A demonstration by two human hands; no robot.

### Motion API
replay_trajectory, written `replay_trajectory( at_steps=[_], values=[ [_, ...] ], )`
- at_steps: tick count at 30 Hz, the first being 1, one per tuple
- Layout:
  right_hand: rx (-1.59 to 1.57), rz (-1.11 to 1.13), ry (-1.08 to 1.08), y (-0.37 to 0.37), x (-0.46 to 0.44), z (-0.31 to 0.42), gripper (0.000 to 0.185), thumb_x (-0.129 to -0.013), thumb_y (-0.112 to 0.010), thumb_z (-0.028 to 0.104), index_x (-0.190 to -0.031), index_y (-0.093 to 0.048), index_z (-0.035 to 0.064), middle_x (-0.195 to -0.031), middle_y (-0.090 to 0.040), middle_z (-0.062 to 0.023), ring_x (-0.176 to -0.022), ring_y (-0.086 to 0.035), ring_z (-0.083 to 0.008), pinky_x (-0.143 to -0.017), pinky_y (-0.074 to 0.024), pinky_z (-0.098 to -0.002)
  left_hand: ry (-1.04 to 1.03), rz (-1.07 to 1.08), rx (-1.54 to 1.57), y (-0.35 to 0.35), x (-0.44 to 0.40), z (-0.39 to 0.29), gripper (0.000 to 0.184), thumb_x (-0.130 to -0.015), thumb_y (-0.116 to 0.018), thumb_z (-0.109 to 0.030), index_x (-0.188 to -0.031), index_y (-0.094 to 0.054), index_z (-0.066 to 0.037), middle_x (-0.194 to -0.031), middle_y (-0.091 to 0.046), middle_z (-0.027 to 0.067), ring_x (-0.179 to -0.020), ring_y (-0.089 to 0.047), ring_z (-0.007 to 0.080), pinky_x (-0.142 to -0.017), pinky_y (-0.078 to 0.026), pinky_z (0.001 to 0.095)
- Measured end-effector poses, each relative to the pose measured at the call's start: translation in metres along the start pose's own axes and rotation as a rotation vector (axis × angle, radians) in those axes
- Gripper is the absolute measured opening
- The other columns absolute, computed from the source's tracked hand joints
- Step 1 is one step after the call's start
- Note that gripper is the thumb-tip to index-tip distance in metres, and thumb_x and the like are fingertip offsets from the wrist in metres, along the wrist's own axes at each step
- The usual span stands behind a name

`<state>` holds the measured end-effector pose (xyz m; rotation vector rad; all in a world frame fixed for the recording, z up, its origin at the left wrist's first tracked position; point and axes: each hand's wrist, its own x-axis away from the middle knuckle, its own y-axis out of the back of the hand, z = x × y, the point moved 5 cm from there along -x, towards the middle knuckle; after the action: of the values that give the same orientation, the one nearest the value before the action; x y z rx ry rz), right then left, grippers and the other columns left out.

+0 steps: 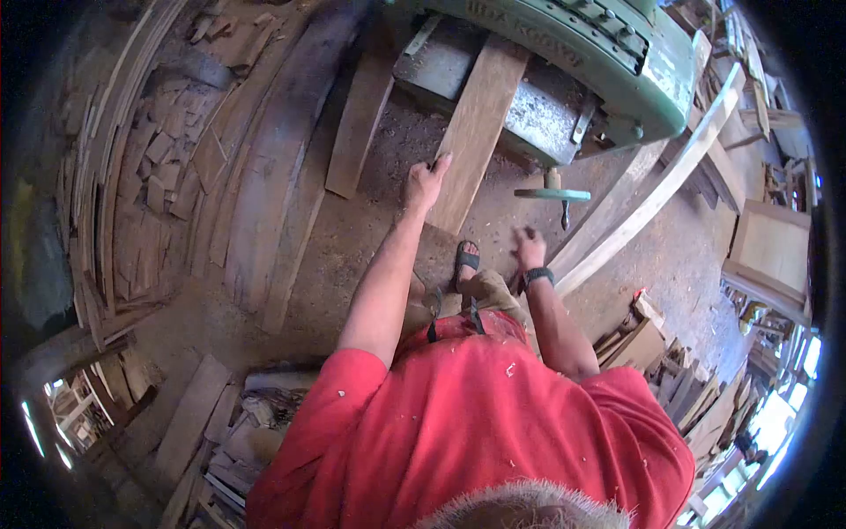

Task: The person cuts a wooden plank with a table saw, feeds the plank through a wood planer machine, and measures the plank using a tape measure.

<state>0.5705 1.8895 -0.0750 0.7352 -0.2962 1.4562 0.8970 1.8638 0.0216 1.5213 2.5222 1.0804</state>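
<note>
A wide brown board (480, 132) extends out from under the green machine (582, 40), across its metal bed (542, 115). My left hand (425, 185) is at the board's left edge near its free end, with the thumb on top and the fingers curled at the edge. My right hand (530, 248) is in the air to the right of the board, below the green handwheel (552, 194), touching neither. Its fingers are blurred, so how far they are bent is unclear.
Long planks (282, 167) lie on the left, beside scrap wood (167, 167). Pale long boards (656, 203) lean at the right of the machine. More offcuts (643, 344) are piled at lower right. My sandalled foot (468, 258) is on the floor below the board.
</note>
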Motion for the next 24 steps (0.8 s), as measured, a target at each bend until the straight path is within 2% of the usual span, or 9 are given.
replay_trajectory(
  at_steps=[3,6,10,11,13,16,17,19,24],
  values=[
    [0.419,-0.600,0.032,0.065,-0.030,-0.008,0.073,-0.074,-0.084,0.032,-0.126,-0.056,-0.0095,-0.122,-0.062,-0.0272,-0.109,-0.062,-0.0365,-0.096,-0.0486,-0.0408,-0.046,-0.024,-0.032,-0.003,0.002,-0.003,0.076,-0.085,-0.062,-0.065,-0.090,-0.068,0.011,-0.083,-0.066,0.0323,-0.087,-0.068,0.0441,-0.072,-0.051,0.0476],
    [0.676,-0.708,0.267,0.096,-0.074,-0.018,0.076,-0.074,-0.084,0.035,-0.127,-0.054,-0.0112,-0.121,-0.063,-0.0280,-0.110,-0.062,-0.0382,-0.097,-0.0476,-0.0434,-0.111,-0.006,0.040,0.004,0.005,-0.005,0.070,-0.086,-0.065,-0.061,-0.088,-0.066,0.010,-0.081,-0.067,0.0300,-0.083,-0.068,0.0427,-0.071,-0.050,0.0472],
    [0.651,-0.153,0.117,0.103,-0.154,-0.040,0.060,-0.081,-0.078,0.039,-0.121,-0.061,-0.0025,-0.098,-0.071,-0.0179,-0.095,-0.066,-0.0346,-0.089,-0.0511,-0.0390,0.078,0.168,0.071,0.007,0.011,0.005,0.067,-0.088,-0.065,-0.058,-0.085,-0.066,0.008,-0.079,-0.067,0.0258,-0.079,-0.067,0.0368,-0.071,-0.049,0.0454],
    [0.646,-0.195,0.266,0.105,-0.173,-0.049,0.047,-0.084,-0.075,0.040,-0.108,-0.066,0.0006,-0.086,-0.069,-0.0131,-0.079,-0.065,-0.0306,-0.076,-0.0533,-0.0413,0.082,0.171,0.060,0.003,0.010,0.010,0.067,-0.088,-0.065,-0.058,-0.085,-0.066,0.008,-0.079,-0.067,0.0258,-0.079,-0.067,0.0368,-0.071,-0.049,0.0454],
    [0.062,-0.110,-0.142,0.100,-0.192,-0.062,0.040,-0.088,-0.073,0.040,-0.096,-0.066,0.0018,-0.077,-0.064,-0.0097,-0.066,-0.062,-0.0253,-0.060,-0.0512,-0.0417,-0.059,0.088,0.183,-0.002,0.012,0.019,0.065,-0.088,-0.065,-0.058,-0.088,-0.067,0.007,-0.075,-0.065,0.0216,-0.072,-0.067,0.0302,-0.067,-0.050,0.0421],
    [0.369,-0.166,-0.029,0.110,-0.193,-0.048,0.040,-0.090,-0.071,0.042,-0.088,-0.064,0.0033,-0.068,-0.054,-0.0044,-0.059,-0.057,-0.0191,-0.049,-0.0483,-0.0410,-0.006,0.032,0.220,-0.018,0.008,0.053,0.063,-0.088,-0.066,-0.058,-0.090,-0.067,0.006,-0.073,-0.064,0.0164,-0.063,-0.065,0.0233,-0.058,-0.050,0.0374],
    [0.368,-0.163,-0.027,0.114,-0.188,-0.041,0.040,-0.090,-0.071,0.042,-0.088,-0.064,0.0033,-0.068,-0.054,-0.0044,-0.059,-0.057,-0.0191,-0.049,-0.0483,-0.0410,-0.007,0.028,0.219,-0.016,0.012,0.047,0.063,-0.088,-0.066,-0.058,-0.090,-0.067,0.006,-0.073,-0.064,0.0164,-0.063,-0.065,0.0233,-0.058,-0.050,0.0374],
    [0.748,-0.220,0.190,0.121,-0.178,-0.019,0.051,-0.094,-0.059,0.045,-0.110,-0.066,-0.0034,-0.102,-0.068,-0.0301,-0.100,-0.064,-0.0452,-0.087,-0.0494,-0.0508,0.128,0.090,0.379,-0.014,0.028,0.038,0.063,-0.088,-0.066,-0.058,-0.093,-0.067,0.005,-0.075,-0.066,0.0136,-0.060,-0.064,0.0187,-0.053,-0.049,0.0336],
    [0.789,-0.252,0.217,0.129,-0.142,0.013,0.051,-0.095,-0.056,0.049,-0.106,-0.065,-0.0006,-0.103,-0.065,-0.0303,-0.097,-0.061,-0.0504,-0.085,-0.0482,-0.0547,0.092,0.116,0.359,-0.011,0.051,0.033,0.058,-0.093,-0.062,-0.053,-0.100,-0.066,0.005,-0.075,-0.066,0.0094,-0.061,-0.063,0.0170,-0.054,-0.049,0.0306]
  ],
)
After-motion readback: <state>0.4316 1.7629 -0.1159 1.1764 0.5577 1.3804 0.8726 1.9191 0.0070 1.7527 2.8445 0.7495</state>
